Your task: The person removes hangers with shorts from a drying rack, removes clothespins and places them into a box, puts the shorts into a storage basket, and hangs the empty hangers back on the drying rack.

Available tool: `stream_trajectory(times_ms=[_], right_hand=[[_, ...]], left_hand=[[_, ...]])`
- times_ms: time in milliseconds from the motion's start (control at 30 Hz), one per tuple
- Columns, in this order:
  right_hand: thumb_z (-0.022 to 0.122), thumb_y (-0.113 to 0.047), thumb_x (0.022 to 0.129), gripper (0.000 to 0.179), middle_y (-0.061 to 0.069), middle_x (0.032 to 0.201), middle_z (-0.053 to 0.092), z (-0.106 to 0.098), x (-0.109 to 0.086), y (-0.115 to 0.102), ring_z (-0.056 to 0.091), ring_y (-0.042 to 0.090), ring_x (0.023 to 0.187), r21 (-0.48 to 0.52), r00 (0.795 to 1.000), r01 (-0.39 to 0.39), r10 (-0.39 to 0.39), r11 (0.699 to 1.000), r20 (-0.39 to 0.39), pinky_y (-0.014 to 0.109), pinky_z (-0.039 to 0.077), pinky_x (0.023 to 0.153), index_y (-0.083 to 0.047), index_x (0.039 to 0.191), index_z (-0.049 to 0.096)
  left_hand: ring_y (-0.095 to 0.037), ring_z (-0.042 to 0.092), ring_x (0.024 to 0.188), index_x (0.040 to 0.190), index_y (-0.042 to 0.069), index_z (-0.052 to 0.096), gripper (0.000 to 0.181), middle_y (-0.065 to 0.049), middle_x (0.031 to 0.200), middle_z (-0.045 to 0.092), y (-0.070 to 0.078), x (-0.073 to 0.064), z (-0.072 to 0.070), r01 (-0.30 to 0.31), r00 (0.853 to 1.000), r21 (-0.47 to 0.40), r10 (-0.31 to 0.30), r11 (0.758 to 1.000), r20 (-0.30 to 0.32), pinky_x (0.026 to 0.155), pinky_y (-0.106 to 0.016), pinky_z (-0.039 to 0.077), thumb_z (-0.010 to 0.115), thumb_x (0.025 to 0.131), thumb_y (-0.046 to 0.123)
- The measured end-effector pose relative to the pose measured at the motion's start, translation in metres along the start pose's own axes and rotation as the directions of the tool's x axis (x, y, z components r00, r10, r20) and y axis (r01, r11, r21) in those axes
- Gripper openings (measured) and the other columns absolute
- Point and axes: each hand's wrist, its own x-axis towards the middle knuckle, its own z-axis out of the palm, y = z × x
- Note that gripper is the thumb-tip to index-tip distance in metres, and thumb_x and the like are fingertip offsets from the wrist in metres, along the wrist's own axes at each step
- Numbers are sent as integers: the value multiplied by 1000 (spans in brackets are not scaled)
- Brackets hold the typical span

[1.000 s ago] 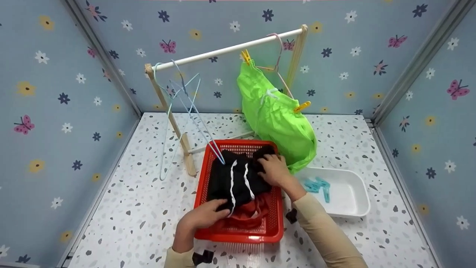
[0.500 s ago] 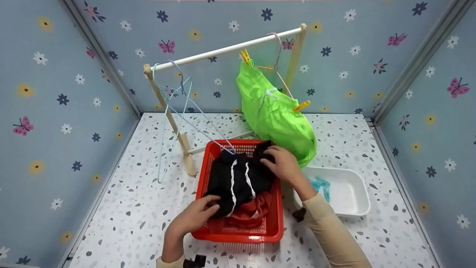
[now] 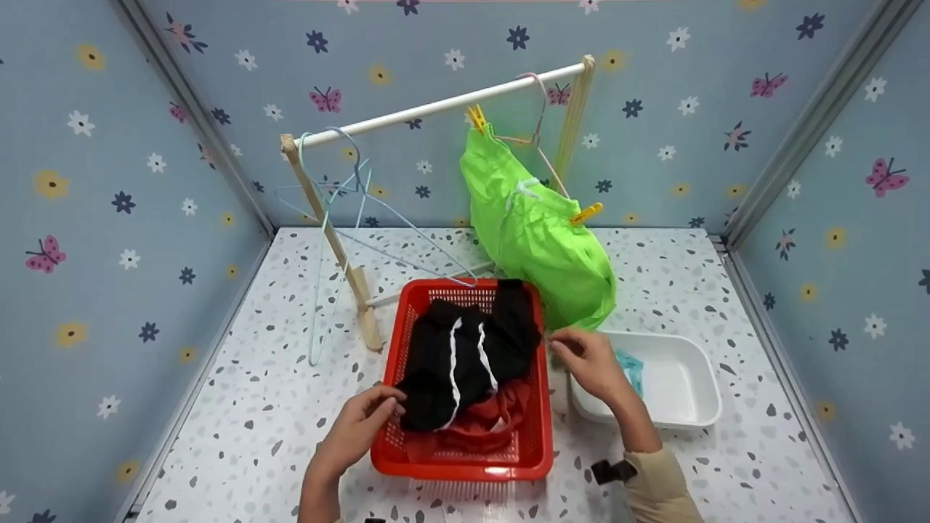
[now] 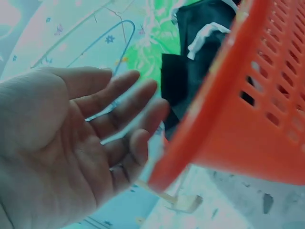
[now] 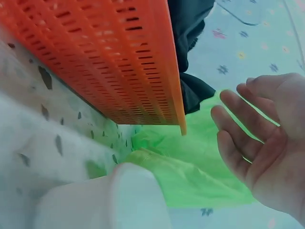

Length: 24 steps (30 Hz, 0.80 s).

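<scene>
A black garment (image 3: 429, 349) with two white drawstrings lies in the red basket (image 3: 546, 436), over a red garment (image 3: 476, 428). My left hand (image 3: 356, 425) is by the basket's left rim, close to the black cloth; in the left wrist view its loosely bent fingers (image 4: 126, 105) hold nothing. Just past the right rim hovers my right hand (image 3: 592, 363), between the basket and the white tray (image 3: 686, 418). Its relaxed fingers (image 5: 248, 114) are free of any thing in the right wrist view.
Behind the basket stands a rack with a white rod (image 3: 436, 107). A green garment (image 3: 538, 232) hangs there from a pink hanger (image 3: 541, 116), held by yellow clothespins (image 3: 585, 213). Blue hangers (image 3: 407, 225) hang at the left. Teal clothespins (image 3: 631, 367) lie in the tray.
Both hands have let go of the black garment and drawn outward, left hand leftward, right hand rightward. The blue hanger has swung to the right, its lower corner now over the basket's back rim.
</scene>
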Motion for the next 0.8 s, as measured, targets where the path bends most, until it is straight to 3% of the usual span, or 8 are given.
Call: stream_trajectory(times_ms=[167,400,500,600,700,800], right_hand=[[62,-1,94,12,12,89,70,-4,-36,2,65,24,78,149,988,-146,151,978,-27,26,52,70,3,101,70],[57,2,96,13,20,90,68,-13,-77,7,65,34,80,292,955,-241,279,926,-98,31,54,73,6,103,67],[58,-4,97,13,17,90,68,-16,-89,11,65,32,81,309,932,-292,342,905,-122,33,54,74,2,102,68],[58,-7,98,13,15,90,68,-18,-100,15,65,29,80,313,899,-365,419,877,-127,32,54,73,1,102,68],[58,-7,98,14,16,90,68,-19,-107,16,65,29,81,305,879,-404,458,863,-131,30,53,72,3,103,67],[58,-8,98,15,14,91,68,-21,-108,14,65,28,82,282,879,-400,452,872,-149,27,52,72,2,104,67]], left_hand=[[-32,61,91,111,-9,59,25,-23,96,61,-14,-3,-2,24,993,-109,-36,994,-112,82,-38,53,50,102,12],[-24,61,77,106,-6,62,22,-19,88,62,-26,-5,-4,46,958,-119,-77,992,-275,69,-30,49,50,102,12],[-22,60,74,107,-7,61,23,-20,87,62,-32,-8,-5,40,950,-138,-80,990,-303,67,-29,48,49,103,12],[-20,59,72,108,-9,59,22,-19,86,62,-39,-15,-8,82,940,-165,-131,983,-315,66,-29,50,48,103,10],[-22,60,71,108,-7,60,20,-16,84,62,-46,-23,-12,149,915,-193,-209,970,-346,66,-31,51,48,103,9],[-23,61,73,108,-4,60,20,-13,85,62,-50,-26,-17,186,885,-213,-257,959,-388,68,-31,49,47,103,10]])
